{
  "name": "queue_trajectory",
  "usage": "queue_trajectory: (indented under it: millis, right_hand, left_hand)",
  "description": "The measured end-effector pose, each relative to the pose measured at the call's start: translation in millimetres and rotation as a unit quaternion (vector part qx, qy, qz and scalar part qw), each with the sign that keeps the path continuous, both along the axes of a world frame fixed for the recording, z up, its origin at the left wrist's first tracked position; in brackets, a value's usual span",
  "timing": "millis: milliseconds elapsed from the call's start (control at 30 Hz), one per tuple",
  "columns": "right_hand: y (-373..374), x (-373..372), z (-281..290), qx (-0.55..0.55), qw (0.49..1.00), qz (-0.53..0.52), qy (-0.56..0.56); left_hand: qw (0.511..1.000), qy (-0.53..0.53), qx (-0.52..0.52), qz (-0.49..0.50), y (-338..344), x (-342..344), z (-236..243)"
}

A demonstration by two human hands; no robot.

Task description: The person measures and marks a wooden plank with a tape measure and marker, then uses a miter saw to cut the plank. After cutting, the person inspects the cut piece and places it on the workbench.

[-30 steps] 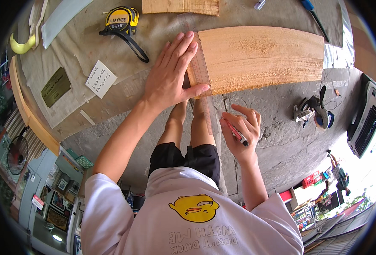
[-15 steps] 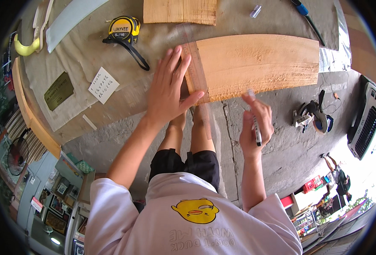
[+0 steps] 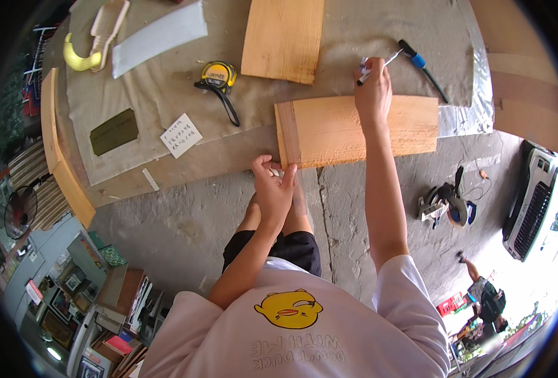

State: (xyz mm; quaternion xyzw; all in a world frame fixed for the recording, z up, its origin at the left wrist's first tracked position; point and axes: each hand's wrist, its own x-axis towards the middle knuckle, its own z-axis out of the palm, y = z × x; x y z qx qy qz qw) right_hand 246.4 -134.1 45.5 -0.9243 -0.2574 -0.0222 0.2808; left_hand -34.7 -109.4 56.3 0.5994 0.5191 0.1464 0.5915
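A light wooden board [image 3: 354, 135] lies along the near edge of the table, its near side rough. Across its left end rests a clear ruler [image 3: 288, 129], which reaches past the near edge. My left hand [image 3: 274, 186] is at the board's near-left corner, fingers curled and thumb against the ruler. Beyond the board's far edge, my right hand [image 3: 374, 94] grips a marker pen [image 3: 393, 58], with its dark end pointing left. A small clear cap [image 3: 364, 62] is at the right fingertips; whether they hold it I cannot tell.
A second board [image 3: 282, 41] lies farther off. Left of it are a tape measure [image 3: 218, 74], a paper note [image 3: 181, 135] and a dark plate [image 3: 114, 132]. A blue-and-black tool [image 3: 422, 66] lies right of my hand. A power tool [image 3: 448, 205] stands on the floor.
My right hand has moved from the near side, over the board, to the cap beyond it, carrying the pen. My left hand has drawn back from the board's top to its near corner.
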Motion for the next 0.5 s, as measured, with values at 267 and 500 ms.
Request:
queue_trajectory:
  millis: [267, 500]
  right_hand:
    - [-16.1, -1.4, 28.1, 0.09, 0.994, 0.005, 0.063]
    - [-43.6, -37.2, 75.3, 0.113, 0.987, 0.032, 0.107]
  left_hand:
    - [0.997, -0.078, 0.028, 0.01, 10.6, -63.7, 17.2]
    - [0.978, -0.035, 0.207, -0.004, 94.6, -43.2, 40.7]
